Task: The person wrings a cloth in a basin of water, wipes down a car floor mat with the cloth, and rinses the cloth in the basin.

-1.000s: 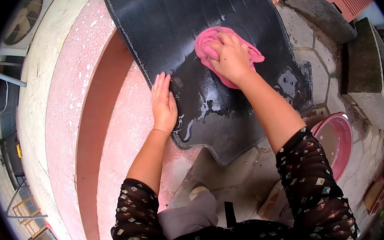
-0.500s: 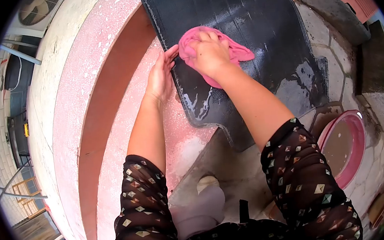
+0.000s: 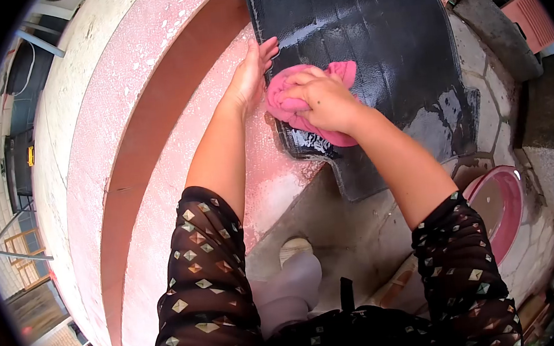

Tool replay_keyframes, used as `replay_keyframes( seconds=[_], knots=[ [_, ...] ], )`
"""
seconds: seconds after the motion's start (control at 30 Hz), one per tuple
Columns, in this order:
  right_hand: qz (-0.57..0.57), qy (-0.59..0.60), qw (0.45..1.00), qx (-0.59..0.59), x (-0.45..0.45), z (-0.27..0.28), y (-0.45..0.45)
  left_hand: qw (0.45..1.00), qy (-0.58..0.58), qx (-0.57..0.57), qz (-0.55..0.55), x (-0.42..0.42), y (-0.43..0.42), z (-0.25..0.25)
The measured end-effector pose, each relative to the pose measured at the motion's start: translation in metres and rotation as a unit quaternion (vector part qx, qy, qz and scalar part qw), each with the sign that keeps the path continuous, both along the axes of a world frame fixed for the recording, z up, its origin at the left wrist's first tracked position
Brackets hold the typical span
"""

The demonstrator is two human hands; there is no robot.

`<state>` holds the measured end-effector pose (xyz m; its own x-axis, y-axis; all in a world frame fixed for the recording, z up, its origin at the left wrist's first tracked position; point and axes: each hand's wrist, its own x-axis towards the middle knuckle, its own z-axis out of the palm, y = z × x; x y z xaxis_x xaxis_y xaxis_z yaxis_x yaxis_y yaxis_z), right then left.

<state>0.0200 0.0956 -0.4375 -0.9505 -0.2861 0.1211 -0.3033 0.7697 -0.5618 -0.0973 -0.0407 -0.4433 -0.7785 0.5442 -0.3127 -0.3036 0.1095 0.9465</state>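
Observation:
A black leathery mat with stitched edges lies over the pink speckled step, its surface wet in patches. My right hand is closed on a bunched pink cloth and presses it on the mat near its left edge. Above and left of the cloth, my left hand rests at the mat's left edge, fingers stretched out and holding nothing. Shiny water shows at the mat's lower left corner, just below the cloth.
A pink basin of murky water stands on the stone paving at the right. Concrete blocks are beyond it. The curved pink step fills the left. My foot is on the ground below the mat.
The cloth in my right hand has moved toward the mat's lower left edge and is more bunched. My left hand has shifted up along that edge. The view has shifted too.

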Motion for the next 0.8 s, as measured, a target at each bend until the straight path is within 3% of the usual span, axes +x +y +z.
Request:
replay_keyframes(
  seconds=[0.07,0.13,0.33,0.43,0.57,0.63,0.7,0.8],
  knots=[
    [-0.002,-0.017,0.999,0.031,0.003,0.006,-0.007,1.0,0.01,-0.014,-0.006,-0.004,0.001,-0.002],
    [0.116,-0.034,0.992,0.042,0.018,0.013,-0.002,0.999,0.025,-0.039,-0.014,-0.003,0.002,-0.002],
    [0.197,-0.112,0.973,0.042,0.03,0.023,0.036,0.994,0.077,-0.075,-0.023,-0.002,0.003,-0.006],
    [0.036,0.002,0.999,0.016,0.012,0.013,0.013,0.987,0.119,-0.107,-0.025,0.003,0.004,-0.009],
    [0.034,-0.015,0.998,0.059,0.031,0.012,-0.003,0.989,0.103,-0.104,-0.014,0.002,0.005,-0.011],
    [0.116,-0.032,0.992,0.029,0.057,0.013,0.009,0.963,0.216,-0.153,-0.045,-0.005,0.006,-0.013],
    [0.121,-0.016,0.992,0.014,0.068,0.015,0.032,0.96,0.244,-0.137,-0.026,0.0,0.007,-0.012],
    [-0.024,-0.017,0.999,0.014,0.074,0.013,0.064,0.869,0.446,-0.209,-0.052,0.004,0.006,-0.031]
  ],
)
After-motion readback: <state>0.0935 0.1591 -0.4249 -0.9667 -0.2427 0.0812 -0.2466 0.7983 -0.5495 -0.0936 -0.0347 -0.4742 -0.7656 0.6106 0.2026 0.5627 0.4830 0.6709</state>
